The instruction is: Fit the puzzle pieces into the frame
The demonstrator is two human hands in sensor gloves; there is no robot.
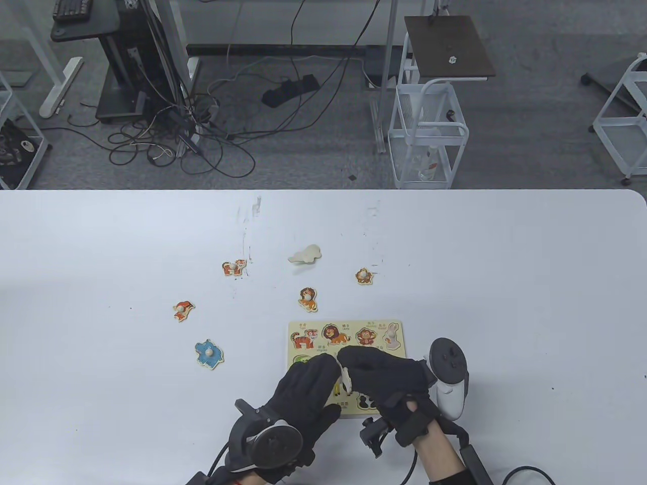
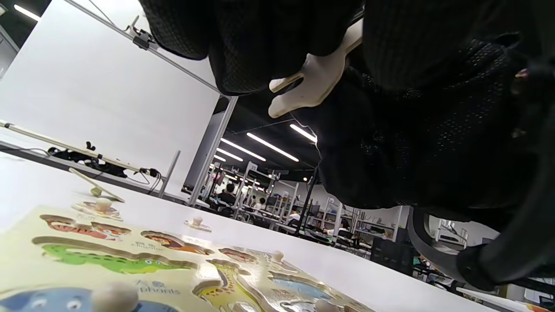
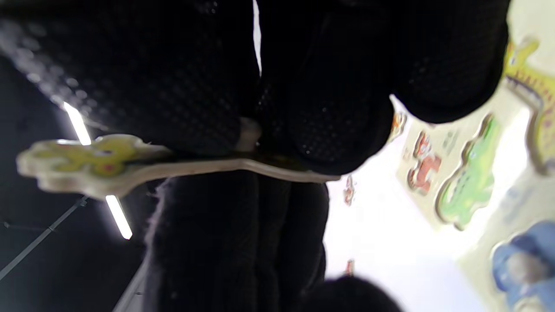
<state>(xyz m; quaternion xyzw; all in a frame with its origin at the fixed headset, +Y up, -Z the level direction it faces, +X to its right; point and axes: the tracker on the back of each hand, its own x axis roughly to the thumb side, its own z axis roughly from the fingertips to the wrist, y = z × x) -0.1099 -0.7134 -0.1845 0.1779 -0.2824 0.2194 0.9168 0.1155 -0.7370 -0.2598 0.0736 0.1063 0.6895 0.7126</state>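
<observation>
From above, our left hand point(image 1: 303, 389) and right hand point(image 1: 386, 376) meet over the puzzle frame point(image 1: 303, 326), both pinching one yellow giraffe piece point(image 1: 345, 378) to turn it. Left wrist: its pale underside. Right wrist: yellow face tilted, unseated.
</observation>
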